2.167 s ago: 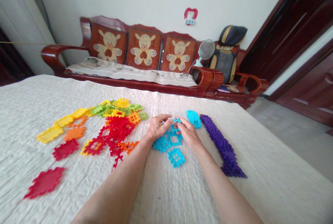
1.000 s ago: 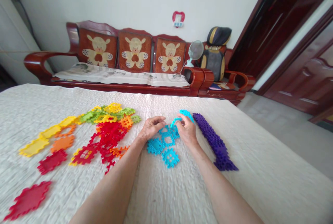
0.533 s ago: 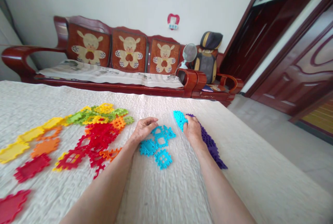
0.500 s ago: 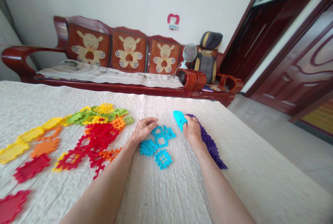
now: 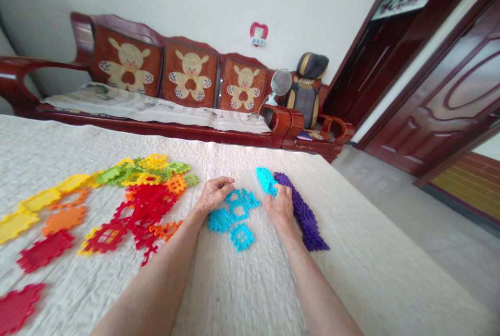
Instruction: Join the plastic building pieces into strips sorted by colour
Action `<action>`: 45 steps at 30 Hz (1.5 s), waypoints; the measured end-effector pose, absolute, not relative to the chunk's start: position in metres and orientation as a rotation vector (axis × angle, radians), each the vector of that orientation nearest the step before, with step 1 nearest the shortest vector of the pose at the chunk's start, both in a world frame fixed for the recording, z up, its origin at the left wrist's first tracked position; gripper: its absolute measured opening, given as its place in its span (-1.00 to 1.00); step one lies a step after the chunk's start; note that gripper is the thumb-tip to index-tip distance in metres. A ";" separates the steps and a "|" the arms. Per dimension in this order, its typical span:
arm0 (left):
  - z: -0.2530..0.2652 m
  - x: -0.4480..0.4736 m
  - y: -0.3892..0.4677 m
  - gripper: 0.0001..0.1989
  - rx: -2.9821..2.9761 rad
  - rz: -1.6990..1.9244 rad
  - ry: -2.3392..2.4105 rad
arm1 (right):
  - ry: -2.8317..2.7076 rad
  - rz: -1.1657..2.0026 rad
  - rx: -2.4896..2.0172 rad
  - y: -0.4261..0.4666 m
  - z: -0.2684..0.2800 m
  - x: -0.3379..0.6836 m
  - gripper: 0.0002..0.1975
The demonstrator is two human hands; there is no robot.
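Observation:
My left hand (image 5: pixel 214 194) lies low over the cloth at the left edge of a loose cluster of light-blue interlocking building tiles (image 5: pixel 239 212). Its fingers stretch to the right and hold nothing that I can see. One windowed blue tile (image 5: pixel 241 236) lies nearest to me. My right hand (image 5: pixel 281 206) has thumb and fingers at the near end of a packed row of light-blue tiles (image 5: pixel 266 179). The fingertips partly cover that end. Just right of this hand runs a long packed row of purple tiles (image 5: pixel 305 219).
Red tiles (image 5: pixel 154 206) lie heaped on the left, with green tiles (image 5: pixel 136 173) and yellow tiles (image 5: pixel 74 183) behind them. A white quilted cloth (image 5: pixel 230 294) covers the table. Beyond its far edge stand a wooden sofa (image 5: pixel 187 130) and a small fan (image 5: pixel 281 82).
My right hand has drawn back slightly toward me along the light-blue row, uncovering more of the purple row. My left hand stays by the loose blue tiles. The view has shifted a little.

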State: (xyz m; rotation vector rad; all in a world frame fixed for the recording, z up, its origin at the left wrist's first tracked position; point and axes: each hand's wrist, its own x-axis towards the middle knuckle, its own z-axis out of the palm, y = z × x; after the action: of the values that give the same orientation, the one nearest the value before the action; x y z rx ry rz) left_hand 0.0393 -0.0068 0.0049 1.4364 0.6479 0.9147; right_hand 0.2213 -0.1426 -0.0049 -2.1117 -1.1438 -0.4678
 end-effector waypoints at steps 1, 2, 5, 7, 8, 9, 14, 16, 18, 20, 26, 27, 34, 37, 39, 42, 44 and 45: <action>0.006 0.039 -0.007 -0.72 1.426 0.925 0.663 | -1.142 -0.466 -2.107 -0.144 -0.007 0.218 -0.68; 0.006 0.039 -0.007 -0.72 1.414 0.936 0.678 | -1.134 -0.464 -2.106 -0.144 -0.009 0.215 -0.69; 0.008 0.039 -0.006 -0.71 1.384 0.958 0.710 | -1.074 -0.450 -2.145 -0.141 -0.011 0.213 -0.69; 0.010 0.038 -0.005 -0.71 1.370 0.952 0.721 | -1.036 -0.428 -2.193 -0.138 -0.010 0.215 -0.68; 0.010 0.038 -0.005 -0.71 1.361 0.951 0.727 | -1.023 -0.418 -2.213 -0.137 -0.009 0.216 -0.68; 0.011 0.038 -0.005 -0.71 1.352 0.952 0.733 | -1.014 -0.413 -2.226 -0.136 -0.009 0.216 -0.68; 0.013 0.037 -0.007 -0.74 1.345 0.952 0.761 | -1.006 -0.414 -2.222 -0.133 -0.008 0.216 -0.68; 0.014 0.036 -0.008 -0.73 1.349 0.953 0.763 | -0.998 -0.408 -2.217 -0.133 -0.008 0.214 -0.67; 0.014 0.035 -0.009 -0.72 1.342 0.963 0.762 | -0.988 -0.406 -2.197 -0.134 -0.008 0.213 -0.66; 0.013 0.034 -0.008 -0.72 1.327 0.979 0.765 | -0.988 -0.411 -2.158 -0.136 -0.008 0.211 -0.65; 0.000 0.034 0.000 -0.64 1.218 1.054 0.785 | -1.069 -0.393 -2.052 -0.140 -0.006 0.207 -0.69; -0.002 0.034 0.000 -0.64 1.209 1.064 0.784 | -1.076 -0.382 -2.057 -0.140 -0.006 0.207 -0.69; 0.002 0.030 -0.006 -0.66 1.235 1.088 0.791 | -1.150 -0.315 -2.135 -0.139 -0.004 0.204 -0.69; 0.007 0.029 -0.010 -0.69 1.315 1.073 0.799 | -1.165 -0.307 -2.151 -0.140 -0.002 0.201 -0.69; 0.009 0.029 -0.011 -0.71 1.348 1.080 0.798 | -1.169 -0.300 -2.160 -0.141 -0.001 0.199 -0.70; 0.008 0.029 -0.011 -0.71 1.338 1.101 0.790 | -1.182 -0.295 -2.160 -0.142 0.000 0.198 -0.72; 0.006 0.029 -0.009 -0.71 1.328 1.092 0.786 | -1.185 -0.293 -2.159 -0.142 0.000 0.198 -0.73; 0.005 0.029 -0.009 -0.71 1.330 1.085 0.783 | -1.183 -0.292 -2.159 -0.141 -0.001 0.198 -0.73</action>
State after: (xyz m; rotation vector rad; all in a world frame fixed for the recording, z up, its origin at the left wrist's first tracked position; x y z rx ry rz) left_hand 0.0293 -0.0086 0.0048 1.3299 0.7835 1.0850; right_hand 0.1978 -0.1413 -0.0005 -2.1590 -1.1830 -0.2915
